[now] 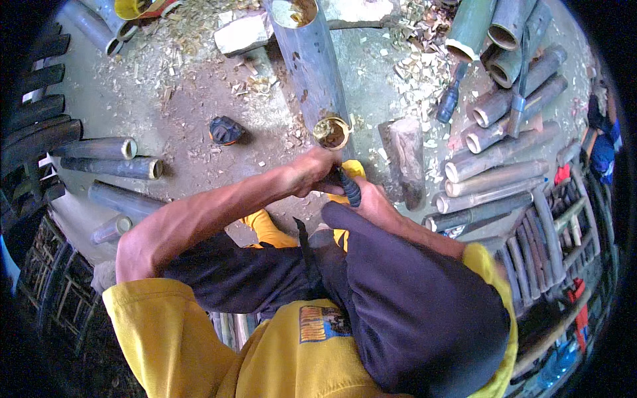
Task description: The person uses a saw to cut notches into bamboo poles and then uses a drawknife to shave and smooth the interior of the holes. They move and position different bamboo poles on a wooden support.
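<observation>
A long grey bamboo tube (312, 73) points toward me, its near cut end just beyond my hands. Light fibrous bits show in that opening. My left hand (315, 171) is closed at the tube's end, around the upper part of a tool with a dark ridged handle (350, 188). My right hand (373, 198) is closed against the same handle from the right. The handle's butt sticks out toward me between both hands; the tool's working end is hidden. Yellow footwear (269, 229) shows beneath my forearms.
Pale chips (424, 76) litter the floor. A worn wood block (405, 159) lies right of the tube, near another dark-handled tool (451, 96). Cut bamboo pieces (497, 162) line the right; more tubes (109, 167) lie left. A small dark object (225, 131) with an orange edge sits left of centre.
</observation>
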Motion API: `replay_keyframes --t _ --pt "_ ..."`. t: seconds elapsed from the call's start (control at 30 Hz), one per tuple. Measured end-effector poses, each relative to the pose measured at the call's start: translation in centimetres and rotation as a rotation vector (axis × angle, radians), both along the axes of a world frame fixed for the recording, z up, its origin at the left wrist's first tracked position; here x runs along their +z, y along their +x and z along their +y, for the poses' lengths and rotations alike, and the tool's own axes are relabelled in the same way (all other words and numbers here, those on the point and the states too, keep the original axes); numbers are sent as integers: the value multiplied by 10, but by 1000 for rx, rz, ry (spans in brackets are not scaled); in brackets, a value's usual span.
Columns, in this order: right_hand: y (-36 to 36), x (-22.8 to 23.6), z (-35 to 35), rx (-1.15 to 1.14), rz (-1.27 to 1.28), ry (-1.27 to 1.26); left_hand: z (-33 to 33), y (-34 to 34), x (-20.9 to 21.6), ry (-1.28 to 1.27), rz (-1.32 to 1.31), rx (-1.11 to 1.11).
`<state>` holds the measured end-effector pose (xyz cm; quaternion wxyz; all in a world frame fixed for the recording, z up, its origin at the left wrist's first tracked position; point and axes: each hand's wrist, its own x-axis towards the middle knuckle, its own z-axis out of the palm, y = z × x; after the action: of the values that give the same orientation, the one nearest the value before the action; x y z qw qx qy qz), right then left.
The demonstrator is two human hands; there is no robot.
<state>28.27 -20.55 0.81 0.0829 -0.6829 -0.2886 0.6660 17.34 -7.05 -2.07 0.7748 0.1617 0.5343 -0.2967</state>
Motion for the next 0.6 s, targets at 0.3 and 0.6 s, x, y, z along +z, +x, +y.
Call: replay_keyframes --t 0.3,0.6 --pt "80 14 39 461 -630 569 -24 37 8 72 -248 677" --pt "45 28 206 1604 -579 843 -38 32 -5 -370 -486 1889"
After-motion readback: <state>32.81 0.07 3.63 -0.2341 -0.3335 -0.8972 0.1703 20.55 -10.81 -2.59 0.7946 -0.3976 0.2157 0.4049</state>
